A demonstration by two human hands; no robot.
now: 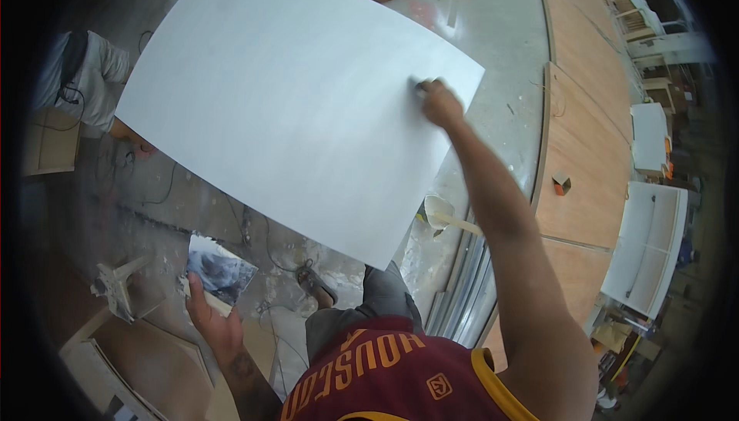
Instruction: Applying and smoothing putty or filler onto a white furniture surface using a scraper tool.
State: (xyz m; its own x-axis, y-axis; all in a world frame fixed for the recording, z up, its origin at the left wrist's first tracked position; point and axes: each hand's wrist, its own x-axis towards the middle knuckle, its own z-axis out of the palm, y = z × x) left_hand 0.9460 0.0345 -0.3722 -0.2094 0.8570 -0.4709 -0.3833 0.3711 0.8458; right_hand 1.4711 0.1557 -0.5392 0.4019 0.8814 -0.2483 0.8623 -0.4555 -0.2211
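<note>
A large white panel point(300, 113) lies flat in front of me. Near its far right corner my right hand point(443, 103) is closed on a small dark tool point(419, 86), held against or just over the surface; motion blur hides its exact kind. Low on the left, apart from the panel, my left hand point(212, 313) grips a small flat filler board point(219, 267) by its near edge. White and dark grey smears cover the board's face, and my thumb rests on its edge.
A pot with a pale stick point(440, 209) stands by the panel's right edge. Metal profiles point(462, 282) and wooden sheets point(589, 128) lie to the right, with a small box point(562, 184) on them. Another person point(100, 75) is at the left; a wooden stand point(123, 290) is below.
</note>
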